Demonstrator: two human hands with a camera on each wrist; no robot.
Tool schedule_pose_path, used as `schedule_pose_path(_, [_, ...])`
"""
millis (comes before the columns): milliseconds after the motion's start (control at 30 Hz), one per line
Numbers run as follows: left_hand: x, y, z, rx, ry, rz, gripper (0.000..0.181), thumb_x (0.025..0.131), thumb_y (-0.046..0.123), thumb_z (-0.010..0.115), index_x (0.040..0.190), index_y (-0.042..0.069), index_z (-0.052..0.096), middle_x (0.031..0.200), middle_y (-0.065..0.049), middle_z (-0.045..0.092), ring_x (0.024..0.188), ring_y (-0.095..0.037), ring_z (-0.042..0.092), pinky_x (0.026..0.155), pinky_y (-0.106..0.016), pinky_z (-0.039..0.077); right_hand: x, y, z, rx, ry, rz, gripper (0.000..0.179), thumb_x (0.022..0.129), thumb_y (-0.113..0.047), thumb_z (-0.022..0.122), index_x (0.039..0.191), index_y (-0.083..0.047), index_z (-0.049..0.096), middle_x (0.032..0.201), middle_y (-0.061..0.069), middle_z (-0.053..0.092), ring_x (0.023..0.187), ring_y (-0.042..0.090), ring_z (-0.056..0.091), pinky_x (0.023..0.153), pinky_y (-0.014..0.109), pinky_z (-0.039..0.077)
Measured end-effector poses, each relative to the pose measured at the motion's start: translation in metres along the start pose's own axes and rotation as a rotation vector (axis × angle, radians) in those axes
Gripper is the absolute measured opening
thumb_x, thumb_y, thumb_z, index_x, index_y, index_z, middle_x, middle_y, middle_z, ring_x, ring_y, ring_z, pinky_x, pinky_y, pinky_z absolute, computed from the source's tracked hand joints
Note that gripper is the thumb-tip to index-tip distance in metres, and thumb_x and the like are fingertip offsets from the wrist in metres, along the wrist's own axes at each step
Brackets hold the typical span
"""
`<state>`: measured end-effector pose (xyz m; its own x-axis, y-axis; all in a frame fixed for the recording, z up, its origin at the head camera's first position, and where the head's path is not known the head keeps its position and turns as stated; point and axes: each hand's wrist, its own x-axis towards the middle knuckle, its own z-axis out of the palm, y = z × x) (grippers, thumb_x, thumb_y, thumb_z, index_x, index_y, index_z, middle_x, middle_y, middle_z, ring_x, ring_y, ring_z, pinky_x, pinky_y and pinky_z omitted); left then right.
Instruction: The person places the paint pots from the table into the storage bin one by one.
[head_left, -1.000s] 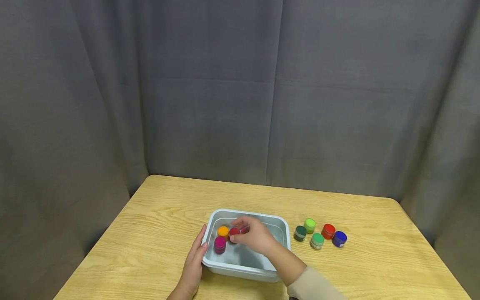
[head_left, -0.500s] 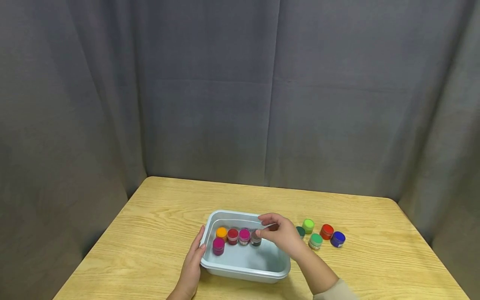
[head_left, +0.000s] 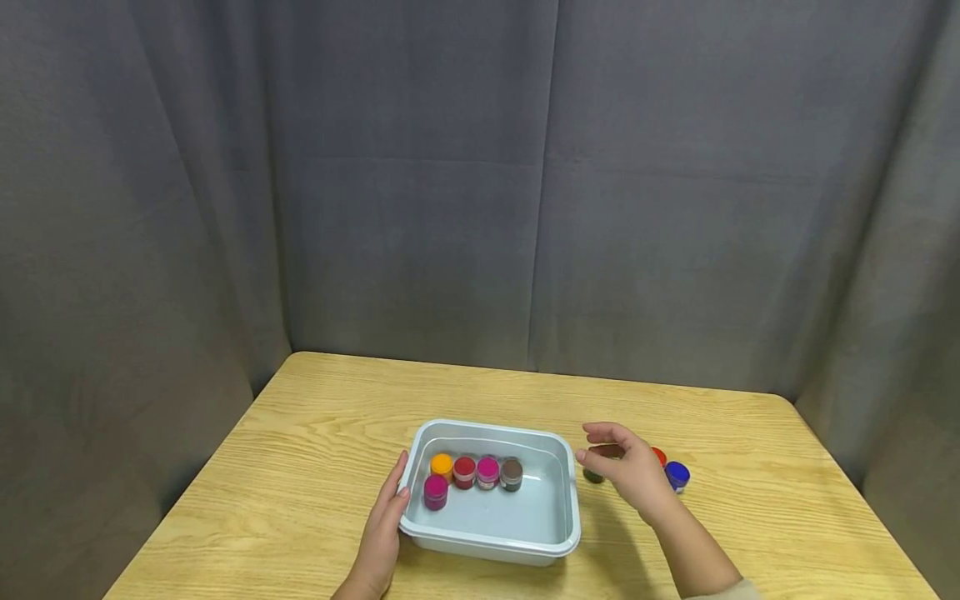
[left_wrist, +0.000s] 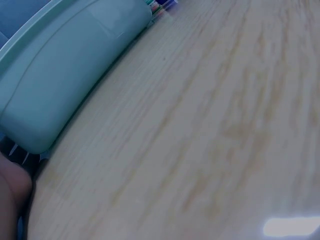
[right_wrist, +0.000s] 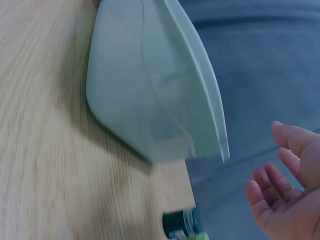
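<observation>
A pale blue-grey plastic tray point(head_left: 495, 546) sits on the table. Inside stand small paint jars: an orange jar point(head_left: 442, 467), a purple jar point(head_left: 436, 492), a red jar point(head_left: 465, 472), a magenta jar point(head_left: 487, 472) and a brown jar point(head_left: 512, 474). My left hand point(head_left: 382, 529) rests against the tray's left side with straight fingers, the thumb at the rim. To the right of the tray, my right hand point(head_left: 633, 475) hovers with loosely bent fingers and nothing in them. Below it is a dark green jar point(right_wrist: 181, 223), partly hidden in the head view.
On the table right of the tray, a blue jar point(head_left: 677, 476) and a partly covered red-lidded jar point(head_left: 659, 456) stand beyond the right hand. A light green jar point(right_wrist: 201, 236) shows at the right wrist view's bottom edge. Grey curtains point(head_left: 420, 208) surround the wooden table point(head_left: 322, 417).
My right hand has let go of the brown jar beside the magenta one and moved right, out of the tray, over the jars on the table. The left hand stays at the tray.
</observation>
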<state>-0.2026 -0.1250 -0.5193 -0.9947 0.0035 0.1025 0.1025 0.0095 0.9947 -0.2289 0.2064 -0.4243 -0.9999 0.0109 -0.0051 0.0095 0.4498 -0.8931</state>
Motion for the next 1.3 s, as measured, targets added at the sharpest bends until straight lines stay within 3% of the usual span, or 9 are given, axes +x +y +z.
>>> schedule_pose_path(233, [-0.001, 0.001, 0.000, 0.011, 0.007, -0.001, 0.054, 0.104, 0.024, 0.035, 0.155, 0.010, 0.026, 0.164, -0.011, 0.018, 0.152, -0.038, 0.010, 0.122, -0.059, 0.008, -0.002, 0.016, -0.025, -0.031, 0.027, 0.002, 0.050, 0.092, -0.028, 0.068, 0.136, -0.008, 0.053, 0.135, 0.017, 0.054, 0.121, 0.028, 0.054, 0.094, 0.033, 0.053])
schedule_pose_path(433, [-0.001, 0.002, -0.001, 0.012, 0.008, -0.002, 0.055, 0.104, 0.024, 0.035, 0.155, 0.010, 0.025, 0.164, -0.012, 0.018, 0.152, -0.039, 0.010, 0.122, -0.060, 0.008, -0.004, 0.032, -0.046, -0.049, 0.071, 0.042, 0.056, 0.093, -0.032, 0.067, 0.139, -0.005, 0.048, 0.135, 0.017, 0.050, 0.114, 0.017, 0.052, 0.084, 0.021, 0.054])
schedule_pose_path(633, [-0.002, 0.003, -0.002, 0.010, 0.008, 0.005, 0.054, 0.104, 0.024, 0.035, 0.156, 0.009, 0.025, 0.164, -0.012, 0.018, 0.152, -0.038, 0.010, 0.122, -0.060, 0.009, -0.003, 0.050, -0.061, -0.084, 0.087, 0.093, 0.063, 0.094, -0.037, 0.065, 0.143, -0.003, 0.043, 0.144, 0.021, 0.044, 0.128, 0.031, 0.046, 0.082, 0.014, 0.049])
schedule_pose_path(700, [-0.002, 0.003, -0.002, 0.011, 0.010, 0.010, 0.054, 0.104, 0.023, 0.035, 0.155, 0.009, 0.025, 0.164, -0.012, 0.018, 0.152, -0.038, 0.010, 0.122, -0.060, 0.009, -0.002, 0.055, -0.064, -0.106, 0.094, 0.108, 0.065, 0.094, -0.038, 0.065, 0.144, -0.003, 0.042, 0.147, 0.022, 0.041, 0.132, 0.034, 0.041, 0.085, 0.017, 0.049])
schedule_pose_path(800, [-0.003, 0.003, -0.002, 0.013, 0.012, 0.016, 0.054, 0.104, 0.023, 0.036, 0.155, 0.009, 0.025, 0.164, -0.012, 0.018, 0.151, -0.039, 0.010, 0.122, -0.060, 0.009, -0.001, 0.063, -0.067, -0.130, 0.100, 0.127, 0.067, 0.094, -0.038, 0.064, 0.146, -0.003, 0.040, 0.150, 0.023, 0.038, 0.135, 0.037, 0.037, 0.096, 0.033, 0.050])
schedule_pose_path(933, [-0.001, 0.001, -0.002, 0.010, 0.018, 0.008, 0.054, 0.104, 0.023, 0.035, 0.155, 0.010, 0.026, 0.164, -0.011, 0.018, 0.152, -0.038, 0.010, 0.122, -0.060, 0.008, 0.000, 0.076, -0.071, -0.117, 0.103, 0.146, 0.070, 0.094, -0.037, 0.065, 0.147, -0.001, 0.037, 0.152, 0.024, 0.035, 0.137, 0.039, 0.031, 0.107, 0.052, 0.041])
schedule_pose_path(1300, [0.000, -0.001, 0.001, 0.026, 0.011, -0.013, 0.054, 0.104, 0.027, 0.035, 0.155, 0.012, 0.027, 0.165, -0.010, 0.018, 0.151, -0.039, 0.011, 0.121, -0.061, 0.009, 0.003, 0.106, -0.079, -0.157, 0.080, 0.197, 0.074, 0.094, -0.039, 0.063, 0.148, 0.001, 0.032, 0.150, 0.033, 0.032, 0.136, 0.051, 0.034, 0.108, 0.060, 0.039])
